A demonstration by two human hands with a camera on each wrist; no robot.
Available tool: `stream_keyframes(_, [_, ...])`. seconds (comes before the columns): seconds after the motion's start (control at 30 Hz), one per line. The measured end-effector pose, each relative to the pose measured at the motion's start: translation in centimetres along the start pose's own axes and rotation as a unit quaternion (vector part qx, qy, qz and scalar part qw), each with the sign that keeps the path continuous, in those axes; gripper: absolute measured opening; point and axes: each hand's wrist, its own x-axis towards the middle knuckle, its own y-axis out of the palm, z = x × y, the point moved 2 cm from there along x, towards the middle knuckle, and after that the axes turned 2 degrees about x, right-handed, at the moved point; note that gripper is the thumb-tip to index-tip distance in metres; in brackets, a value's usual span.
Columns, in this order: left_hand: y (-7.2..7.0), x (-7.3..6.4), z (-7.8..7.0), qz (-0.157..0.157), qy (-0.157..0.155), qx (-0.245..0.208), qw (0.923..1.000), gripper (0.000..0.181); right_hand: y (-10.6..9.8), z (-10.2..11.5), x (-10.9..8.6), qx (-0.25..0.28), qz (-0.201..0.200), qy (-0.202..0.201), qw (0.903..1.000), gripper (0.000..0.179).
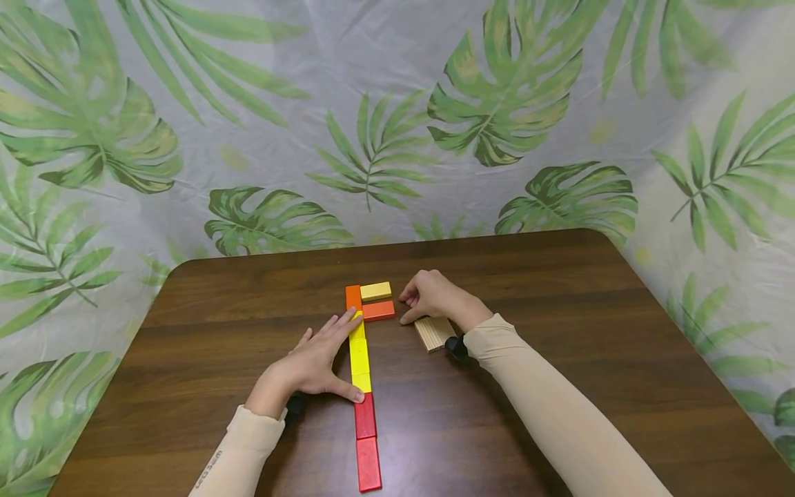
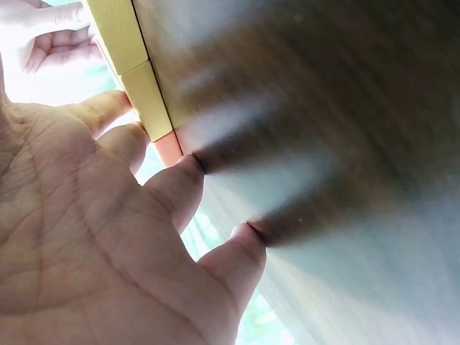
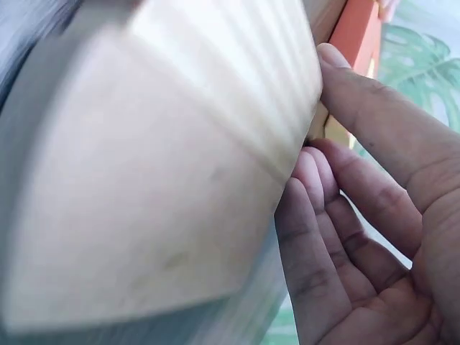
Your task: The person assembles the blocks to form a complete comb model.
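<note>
A straight row of painted wooden blocks runs away from me: red blocks [image 1: 369, 466] nearest, yellow blocks [image 1: 359, 357] in the middle and an orange block [image 1: 353, 297] at the far end. My left hand [image 1: 313, 362] lies spread along the row's left side, thumb at the red-yellow joint and fingertips by the far yellow block. Off the far end, a pale yellow block [image 1: 376, 290] and an orange-red block [image 1: 379, 311] stick out rightward. Just right of them is my right hand [image 1: 437, 297], thumb and forefinger apart beside plain wooden blocks [image 1: 433, 333]; nothing shows between its fingertips.
The dark brown wooden table [image 1: 230, 324] has rounded far corners. Behind it hangs a leaf-patterned cloth [image 1: 379, 69]. A dark wrist camera [image 1: 456, 347] sits under the right wrist, close against the plain blocks.
</note>
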Motion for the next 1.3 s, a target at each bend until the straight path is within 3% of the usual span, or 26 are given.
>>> stream_keyframes(0.5, [0.1,0.0,0.1,-0.001,-0.002,0.004,1.0000,0.137,-1.3,-1.7,-1.8,-0.004,0.016,-0.009,0.9998,0.036])
stream_keyframes(0.9, [0.1,0.1,0.1,0.000,0.000,0.003,1.0000,0.137,-1.6,-1.8,-3.1,-0.029,0.031,-0.034,0.9985,0.040])
stream_keyframes(1.3, [0.1,0.1,0.2,-0.002,0.000,0.008,1.0000,0.137,-0.7,-1.9,-3.7,-0.046,-0.007,-0.067,0.9967,0.021])
